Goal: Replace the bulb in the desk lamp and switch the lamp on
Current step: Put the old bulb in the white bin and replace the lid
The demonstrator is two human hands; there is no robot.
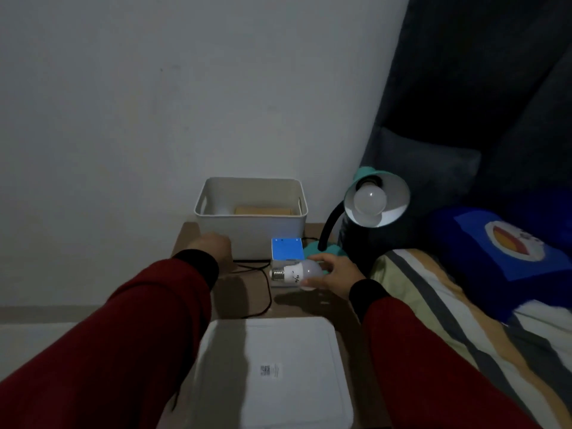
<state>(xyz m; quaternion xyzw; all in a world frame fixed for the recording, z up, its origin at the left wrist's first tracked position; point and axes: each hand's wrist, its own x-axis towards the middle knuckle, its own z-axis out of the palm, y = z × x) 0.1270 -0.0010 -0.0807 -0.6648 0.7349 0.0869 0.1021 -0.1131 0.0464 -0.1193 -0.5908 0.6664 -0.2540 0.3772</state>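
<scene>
Your right hand wraps its fingers around the globe of a loose white frosted bulb with a metal screw base, holding it sideways, low over the brown bench just in front of a small blue-topped box. Your left hand is curled loosely near the front wall of the open white plastic bin and grips nothing that shows. Beside you, the teal gooseneck desk lamp is unlit with a round white bulb seated in its shade. That invites confusing which bulb is which. The room is dim, so you may cross-thread a base or catch the black cord trailing across the bench and drag the lamp over. The smooth globe could also slip and roll off the bench edge.
</scene>
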